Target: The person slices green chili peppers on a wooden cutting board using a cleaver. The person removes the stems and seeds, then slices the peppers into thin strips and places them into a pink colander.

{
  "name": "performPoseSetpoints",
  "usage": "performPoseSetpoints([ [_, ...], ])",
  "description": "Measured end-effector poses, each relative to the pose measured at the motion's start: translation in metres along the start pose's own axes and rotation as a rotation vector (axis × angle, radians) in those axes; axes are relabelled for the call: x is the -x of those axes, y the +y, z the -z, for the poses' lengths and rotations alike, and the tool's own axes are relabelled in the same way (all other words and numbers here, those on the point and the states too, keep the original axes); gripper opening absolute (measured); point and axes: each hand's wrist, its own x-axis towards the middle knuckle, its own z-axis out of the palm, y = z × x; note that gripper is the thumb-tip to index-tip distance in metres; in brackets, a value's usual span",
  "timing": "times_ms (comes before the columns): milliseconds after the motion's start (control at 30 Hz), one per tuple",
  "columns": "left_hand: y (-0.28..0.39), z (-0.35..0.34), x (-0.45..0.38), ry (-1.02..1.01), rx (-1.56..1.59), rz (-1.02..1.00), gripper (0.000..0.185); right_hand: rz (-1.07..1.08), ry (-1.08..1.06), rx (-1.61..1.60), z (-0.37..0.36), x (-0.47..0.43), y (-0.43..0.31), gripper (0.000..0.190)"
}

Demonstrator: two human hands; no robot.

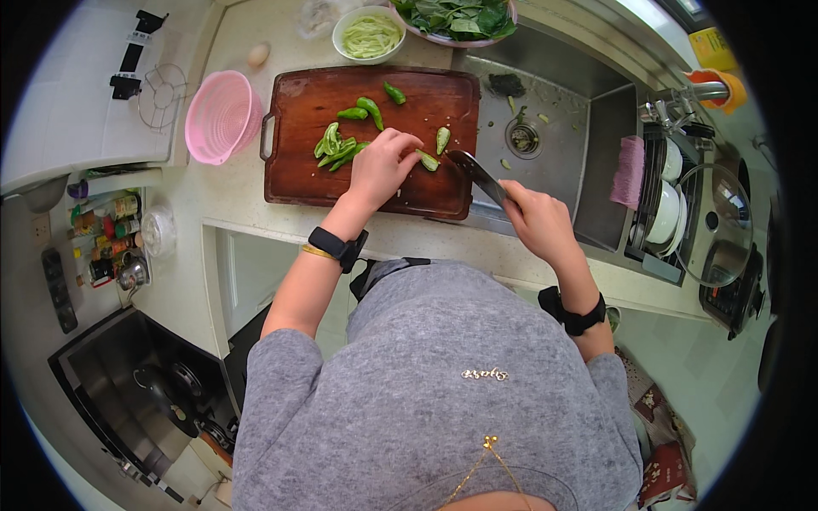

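Note:
My right hand (540, 220) grips a kitchen knife (478, 175), its blade reaching over the right edge of a brown wooden cutting board (300, 182). With thumb and fingertips, my left hand (386, 163) pinches the near end of a halved green pepper (429, 161) on the board. Another pepper half (443, 140), cut face up, lies just beyond the knife tip. Left of my left hand is a small pile of cut pepper halves (332, 145), partly hidden by the hand. Several whole green peppers (370, 111) lie farther back.
A pink plastic basket (223, 118) and an egg (259, 55) are left of the board. Behind it stand a bowl of pale green shreds (370, 36) and a basin of leafy greens (457, 19). A steel sink (556, 115) with scraps adjoins the right side; a dish rack (652, 191) stands beyond.

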Motion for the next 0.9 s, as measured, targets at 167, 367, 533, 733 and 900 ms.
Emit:
performPoseSetpoints([
  [167,-0.002,-0.003,0.003,-0.002,0.009,-0.146,0.007,-0.09,-0.014,-0.051,0.002,-0.014,-0.013,0.023],
  [367,-0.005,-0.008,0.002,0.032,-0.02,-0.178,0.01,-0.16,-0.176,-0.117,0.008,-0.005,-0.013,0.024],
  [533,-0.003,-0.007,0.0,0.003,-0.048,-0.157,0.01,-0.107,-0.132,-0.104,0.006,-0.003,-0.014,0.021],
  [733,0.0,-0.007,-0.003,0.006,-0.083,-0.177,0.011,-0.111,-0.177,-0.044,0.012,-0.008,-0.017,0.022],
  [900,0.001,-0.009,-0.001,0.021,-0.089,-0.175,0.011,-0.101,-0.197,-0.016,0.015,-0.012,-0.017,0.019],
])
